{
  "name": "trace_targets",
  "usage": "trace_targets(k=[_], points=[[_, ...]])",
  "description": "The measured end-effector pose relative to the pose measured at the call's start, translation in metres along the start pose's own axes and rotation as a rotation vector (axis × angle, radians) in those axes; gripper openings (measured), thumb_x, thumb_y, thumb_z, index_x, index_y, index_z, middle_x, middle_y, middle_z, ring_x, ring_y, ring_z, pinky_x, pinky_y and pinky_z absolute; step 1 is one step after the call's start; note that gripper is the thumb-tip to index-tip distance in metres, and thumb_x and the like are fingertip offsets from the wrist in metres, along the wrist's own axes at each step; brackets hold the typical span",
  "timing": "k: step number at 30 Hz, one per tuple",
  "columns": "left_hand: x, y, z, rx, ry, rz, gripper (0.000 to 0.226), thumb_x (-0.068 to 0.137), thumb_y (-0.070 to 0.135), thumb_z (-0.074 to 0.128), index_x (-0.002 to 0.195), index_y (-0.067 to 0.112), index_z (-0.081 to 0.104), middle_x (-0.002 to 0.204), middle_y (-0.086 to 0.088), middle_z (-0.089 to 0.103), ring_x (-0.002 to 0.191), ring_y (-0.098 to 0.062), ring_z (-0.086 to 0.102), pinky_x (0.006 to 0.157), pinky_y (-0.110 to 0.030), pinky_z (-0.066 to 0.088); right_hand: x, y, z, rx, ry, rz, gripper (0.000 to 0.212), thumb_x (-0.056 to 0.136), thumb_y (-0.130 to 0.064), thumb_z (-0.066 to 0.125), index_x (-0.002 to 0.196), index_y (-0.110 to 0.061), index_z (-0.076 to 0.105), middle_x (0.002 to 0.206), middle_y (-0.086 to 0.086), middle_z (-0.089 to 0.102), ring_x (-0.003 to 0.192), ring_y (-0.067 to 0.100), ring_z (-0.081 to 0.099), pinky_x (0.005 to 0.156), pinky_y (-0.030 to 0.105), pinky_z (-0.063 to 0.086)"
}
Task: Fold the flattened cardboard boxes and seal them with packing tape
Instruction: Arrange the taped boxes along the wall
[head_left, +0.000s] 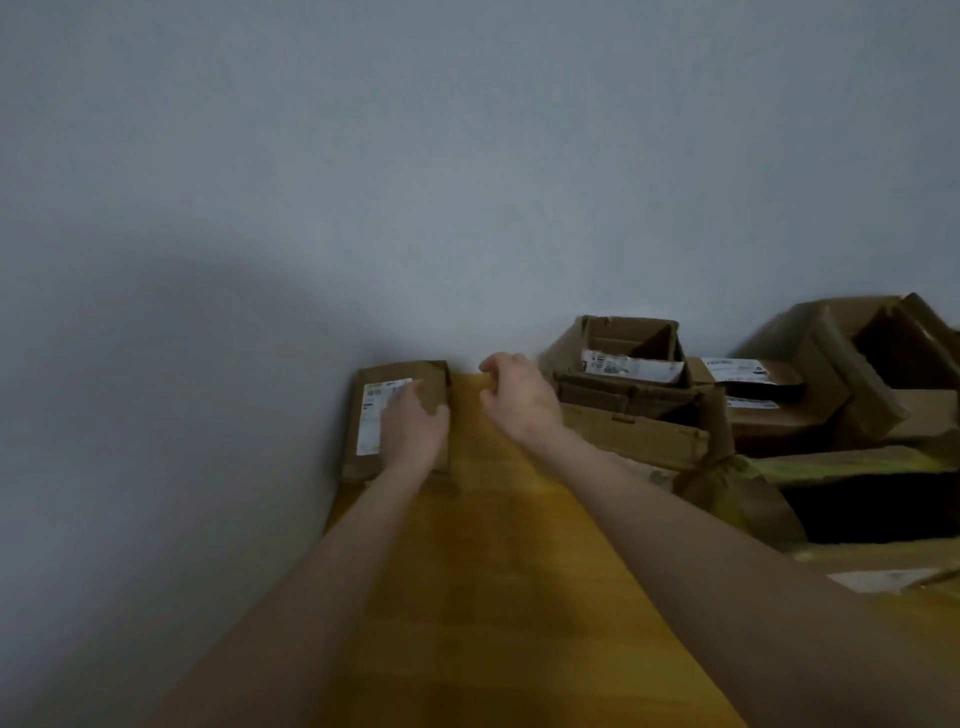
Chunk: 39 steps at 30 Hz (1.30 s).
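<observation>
Nearest to the camera, two bare forearms reach forward over a yellow wooden surface (498, 561); I cannot tell if it is a counter or the floor. At the lower right stands a big open carton (878, 512), dark inside, with its flaps turned out.

Further on, the left grip (413, 431) lies flat on top of a small closed cardboard box (434, 376). Its fingers are stretched out over the white label (371, 415) and its thumb lies at the right edge of the box. This box sits on the wooden surface, close against the grey wall (467, 156).

Just to the right of it, the right grip (519, 397) is above the wood and apart from the small box. Its fingers are curled, with the thumb near them. The picture is blurred here, so I cannot tell if anything is pinched between them.

To the right of this grip lies a pile of brown cardboard (634, 431). Behind it, an open box (628, 338) with a white label stands at the wall. More open boxes (841, 358) are stacked at the far right.
</observation>
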<state>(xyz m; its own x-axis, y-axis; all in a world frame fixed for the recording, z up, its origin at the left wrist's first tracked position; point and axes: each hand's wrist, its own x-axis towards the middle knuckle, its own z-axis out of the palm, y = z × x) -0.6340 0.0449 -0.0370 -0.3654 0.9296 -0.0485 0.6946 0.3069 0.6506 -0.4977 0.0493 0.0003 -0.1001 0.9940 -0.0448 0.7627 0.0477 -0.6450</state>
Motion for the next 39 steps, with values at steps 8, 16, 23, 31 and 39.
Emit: trace_targets(k=[8,16,23,31,39], points=[[0.039,-0.089,-0.009,0.121,-0.085,-0.213,0.067,0.084,0.048,0.057,0.142,0.019,0.039,0.14,-0.012,0.043,0.122,-0.033,0.048,0.098,-0.048,0.045,0.01,-0.027,0.083,0.508,-0.298,0.48,0.062,0.088,-0.026,0.069,0.137,-0.002,0.039,0.138,0.014,0.049,0.124,0.03,0.05,0.092,0.033,0.044],[0.009,-0.046,-0.032,-0.645,-0.445,-0.371,0.053,0.096,0.061,0.029,0.126,0.025,0.055,0.119,0.0,0.058,0.098,-0.017,0.058,0.08,-0.032,0.044,0.021,-0.06,0.051,0.093,0.021,0.165,0.023,0.086,-0.026,0.061,0.108,-0.024,0.056,0.102,0.001,0.066,0.095,0.026,0.063,0.079,0.038,0.053],[0.0,-0.02,-0.03,-0.476,-0.43,-0.262,0.065,0.089,0.059,0.052,0.14,0.019,0.043,0.133,0.0,0.052,0.113,-0.023,0.052,0.089,-0.042,0.043,-0.005,-0.044,0.033,-0.029,-0.123,0.104,0.025,0.096,-0.013,0.043,0.103,-0.021,0.066,0.103,0.008,0.066,0.09,0.029,0.063,0.068,0.033,0.049],[-0.01,0.011,-0.009,0.117,-0.265,-0.088,0.026,0.098,0.025,0.046,0.095,0.002,0.058,0.084,-0.01,0.058,0.069,-0.024,0.056,0.046,-0.028,0.041,-0.032,-0.019,0.03,-0.048,0.047,0.158,0.039,0.092,-0.023,0.059,0.129,-0.019,0.048,0.127,0.007,0.051,0.11,0.026,0.055,0.084,0.037,0.052],[-0.045,-0.011,-0.031,0.232,-0.165,0.107,0.021,0.096,0.014,0.045,0.1,0.009,0.065,0.085,-0.005,0.063,0.071,-0.02,0.058,0.057,-0.027,0.045,-0.045,-0.001,0.026,0.106,-0.013,0.362,0.028,0.096,-0.019,0.051,0.122,-0.009,0.048,0.106,0.008,0.059,0.094,0.025,0.061,0.08,0.038,0.055]])
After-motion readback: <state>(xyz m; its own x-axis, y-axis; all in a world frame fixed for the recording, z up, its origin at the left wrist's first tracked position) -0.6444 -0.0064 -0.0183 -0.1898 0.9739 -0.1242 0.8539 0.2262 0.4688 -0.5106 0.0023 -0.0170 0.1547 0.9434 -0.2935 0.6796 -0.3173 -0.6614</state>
